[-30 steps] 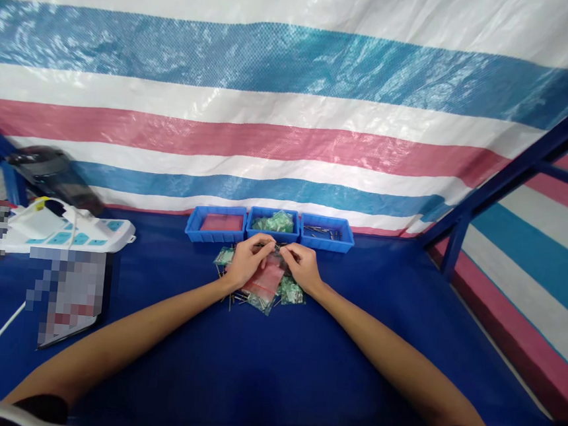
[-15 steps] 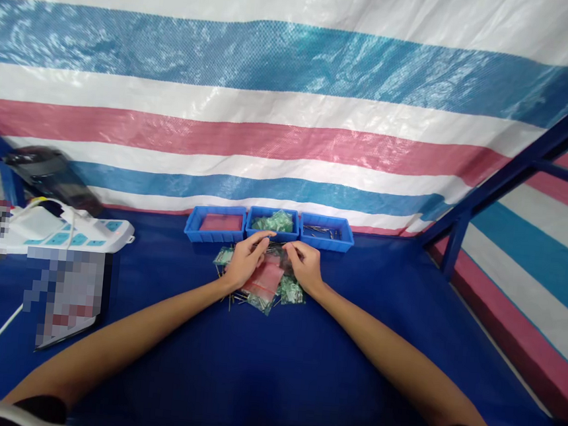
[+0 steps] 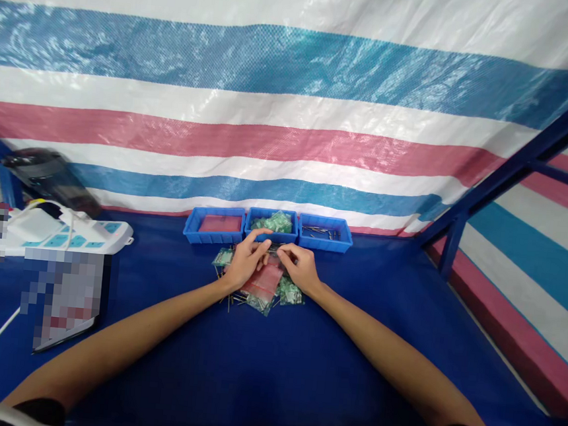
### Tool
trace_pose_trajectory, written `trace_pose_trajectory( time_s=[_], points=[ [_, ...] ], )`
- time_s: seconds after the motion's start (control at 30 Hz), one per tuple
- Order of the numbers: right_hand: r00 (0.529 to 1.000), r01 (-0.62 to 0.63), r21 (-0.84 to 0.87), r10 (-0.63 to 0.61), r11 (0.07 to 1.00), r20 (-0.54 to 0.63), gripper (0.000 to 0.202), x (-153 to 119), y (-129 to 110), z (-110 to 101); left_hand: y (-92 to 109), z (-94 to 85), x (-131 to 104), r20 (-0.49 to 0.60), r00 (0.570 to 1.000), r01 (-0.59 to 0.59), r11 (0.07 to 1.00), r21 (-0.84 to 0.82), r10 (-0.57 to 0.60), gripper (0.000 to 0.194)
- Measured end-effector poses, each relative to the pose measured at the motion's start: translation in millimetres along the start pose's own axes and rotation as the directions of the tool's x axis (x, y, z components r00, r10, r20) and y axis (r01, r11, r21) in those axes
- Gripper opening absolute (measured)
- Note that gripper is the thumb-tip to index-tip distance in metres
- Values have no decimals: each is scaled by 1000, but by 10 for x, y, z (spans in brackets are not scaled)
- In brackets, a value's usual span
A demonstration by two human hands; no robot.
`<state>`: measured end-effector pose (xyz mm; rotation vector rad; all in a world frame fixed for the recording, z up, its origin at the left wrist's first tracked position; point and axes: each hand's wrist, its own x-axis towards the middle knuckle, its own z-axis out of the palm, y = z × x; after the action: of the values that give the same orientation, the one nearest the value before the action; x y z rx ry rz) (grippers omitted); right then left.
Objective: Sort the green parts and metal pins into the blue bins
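My left hand (image 3: 244, 262) is over a small heap of parts and bags, its index finger stretched forward, apart from the thumb, and the other fingers curled. Facing it, my right hand (image 3: 303, 268) has thumb and index finger pinched together. Something thin and dark shows between the hands, too small to name. Below them lies a red-tinted plastic bag (image 3: 264, 279). Around it are a green-tinted bag (image 3: 291, 292) at the right, another green bag (image 3: 222, 257) at the left, and several loose thin metal pieces (image 3: 229, 300).
Behind the heap stand three blue bins: the left bin (image 3: 212, 236) with red bags, the middle bin (image 3: 273, 212) with green bags, the right bin (image 3: 324, 244) with thin metal parts. A white power strip (image 3: 112, 241) and a blurred-out flat object (image 3: 69, 307) lie left.
My left index finger and thumb have spread farther apart. My right fingertips have shifted slightly left, toward my left hand. The bins and the heap look unchanged.
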<state>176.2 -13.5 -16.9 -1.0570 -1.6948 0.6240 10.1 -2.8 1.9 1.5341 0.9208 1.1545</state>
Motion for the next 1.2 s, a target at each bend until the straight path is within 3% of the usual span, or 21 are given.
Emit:
trace_pose_trajectory(
  time_s=[0.13,0.23,0.33,0.47,0.53,0.6,0.7,0.77,0.83,0.93,1.07,1.2],
  points=[
    [972,-136,181,167,974,-168,24,70,-23,-30,-15,14,9,-16,1000,-7,999,-53,6,36],
    [862,-233,410,382,882,-332,22,216,-71,-131,-33,19,15,1,1000,-3,999,-54,3,34],
    [716,-300,672,626,677,-311,20,376,-134,-302,-48,20,20,3,1000,3,998,-61,-3,33],
    [616,-319,793,749,519,-243,12,486,-174,-484,-62,19,23,-5,1000,5,997,-77,-6,32],
    [632,-323,785,738,528,-236,11,491,-167,-504,-63,18,24,-6,1000,6,997,-82,-7,32],
    [711,-356,694,663,626,-234,12,477,-156,-484,-57,17,24,-6,1000,10,996,-85,-11,32],
    [890,-416,299,452,859,-59,11,435,-159,-426,-37,13,20,-8,1000,7,996,-86,-7,31],
    [938,-315,-21,314,949,147,16,388,-183,-388,-20,9,12,-24,1000,-13,995,-97,11,30],
    [916,-185,-224,250,957,313,25,328,-214,-351,-9,7,0,-65,997,-49,991,-121,41,28],
    [861,-81,-318,228,944,456,28,236,-245,-295,-9,11,-19,-179,980,-118,981,-156,90,25],
    [859,-54,-294,195,954,474,22,190,-246,-247,-5,31,-41,-308,941,-196,967,-162,139,25],
    [875,-92,-253,199,963,441,12,222,-257,-254,15,36,-21,-352,922,-226,963,-144,164,22]
  ],
)
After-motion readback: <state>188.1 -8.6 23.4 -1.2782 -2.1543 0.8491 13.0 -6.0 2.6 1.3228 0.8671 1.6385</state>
